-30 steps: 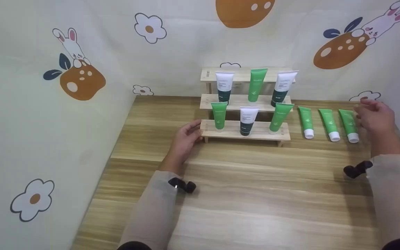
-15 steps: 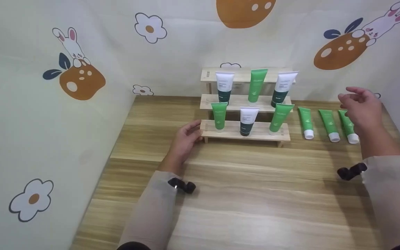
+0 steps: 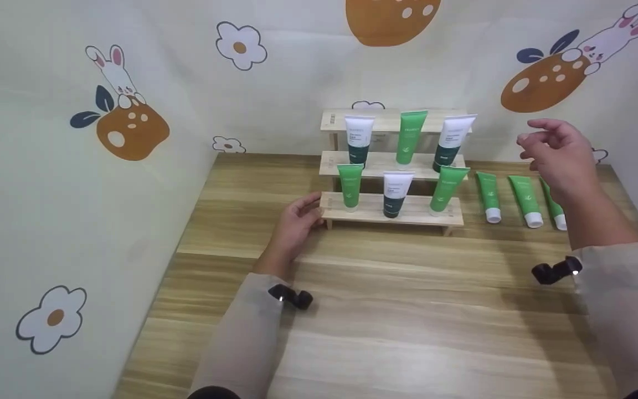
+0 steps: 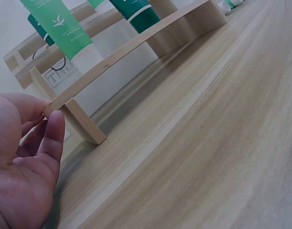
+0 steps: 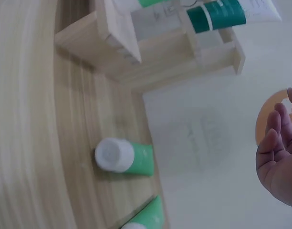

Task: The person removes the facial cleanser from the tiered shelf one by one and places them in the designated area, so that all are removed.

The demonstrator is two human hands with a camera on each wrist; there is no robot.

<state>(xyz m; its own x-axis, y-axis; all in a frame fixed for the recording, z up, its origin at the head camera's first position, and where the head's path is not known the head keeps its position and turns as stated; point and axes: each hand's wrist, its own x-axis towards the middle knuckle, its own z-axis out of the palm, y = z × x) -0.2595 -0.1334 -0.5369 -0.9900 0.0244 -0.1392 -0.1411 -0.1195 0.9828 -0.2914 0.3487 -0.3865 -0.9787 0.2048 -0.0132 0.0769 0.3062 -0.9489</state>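
Note:
A three-tier wooden rack [image 3: 418,216] bears six tubes: three on the lowest tier, among them a white and dark green tube [image 3: 396,194] between two green ones, and three on the middle tier. My left hand [image 3: 295,227] pinches the left end of the lowest tier; in the left wrist view, thumb and fingers of the hand [image 4: 29,157] meet at the board's corner [image 4: 57,101]. My right hand [image 3: 562,160] is raised over the lying green tubes, fingers loosely bent, holding nothing. It partly covers the rightmost tube [image 3: 556,213].
Right of the rack, a green tube [image 3: 488,197] and another green tube [image 3: 526,200] lie on the wooden table [image 3: 385,310], white caps toward me. The top tier [image 3: 385,119] stands against a patterned cloth backdrop [image 3: 291,100].
My right hand has moved left and up from beside the rightmost lying tube, and now overlaps that tube in the head view. My left hand has stayed at the rack's end.

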